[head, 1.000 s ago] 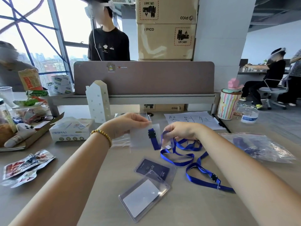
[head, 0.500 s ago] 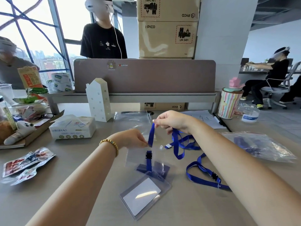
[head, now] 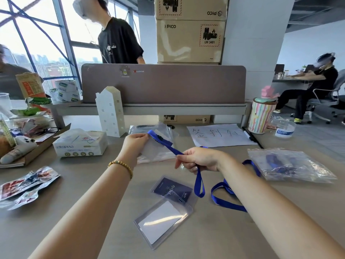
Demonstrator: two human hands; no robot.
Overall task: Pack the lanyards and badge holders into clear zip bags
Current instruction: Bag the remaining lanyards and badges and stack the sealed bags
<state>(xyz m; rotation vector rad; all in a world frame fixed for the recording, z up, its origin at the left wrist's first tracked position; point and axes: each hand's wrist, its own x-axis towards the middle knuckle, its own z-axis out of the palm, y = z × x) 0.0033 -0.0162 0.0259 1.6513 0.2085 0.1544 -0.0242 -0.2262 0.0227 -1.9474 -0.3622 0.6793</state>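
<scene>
A blue lanyard [head: 169,146] stretches taut above the table [head: 93,184] between my hands, my left hand [head: 135,144] in a pinching grip on its clip end and a clear badge holder [head: 155,149], my right hand [head: 200,159] curled around the strap. Two more badge holders [head: 164,219] lie flat below; a filled zip bag [head: 289,165] rests at right.

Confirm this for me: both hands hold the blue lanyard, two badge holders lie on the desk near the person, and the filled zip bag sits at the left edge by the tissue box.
Not quite. The head view shows the filled zip bag on the right side of the desk, below the striped cup, not by the tissue box. The rest holds: the left hand and right hand hold the blue lanyard, and two badge holders lie near the person.
</scene>
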